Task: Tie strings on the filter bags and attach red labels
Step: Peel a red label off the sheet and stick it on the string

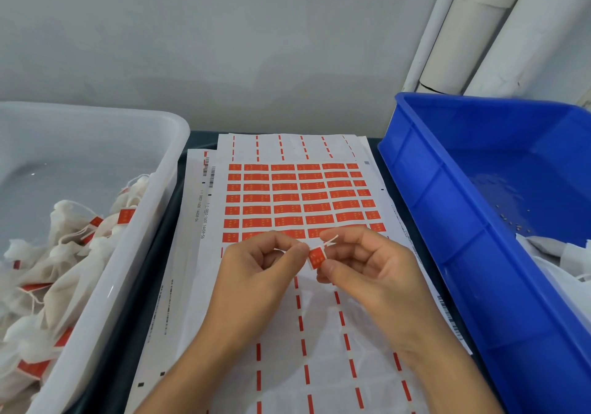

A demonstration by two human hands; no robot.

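Over the label sheet, at centre: both hands met around one red label [316, 257].
Left hand [262, 265]: fingers curled, thumb and forefinger pinched the white string [331, 240] just left of the label.
Right hand [367, 263]: fingers curled, thumb and forefinger pinched the label's right edge; a string end stuck out above the forefinger.
Label: folded over the string, held clear of the sheet.
Sheet [297, 202]: rows of red labels beyond the hands; peeled rows beneath them.
White bin [134, 254]: left, held labelled filter bags [60, 250].
Blue bin [447, 209]: right, held white bags [556, 254] at its near corner.
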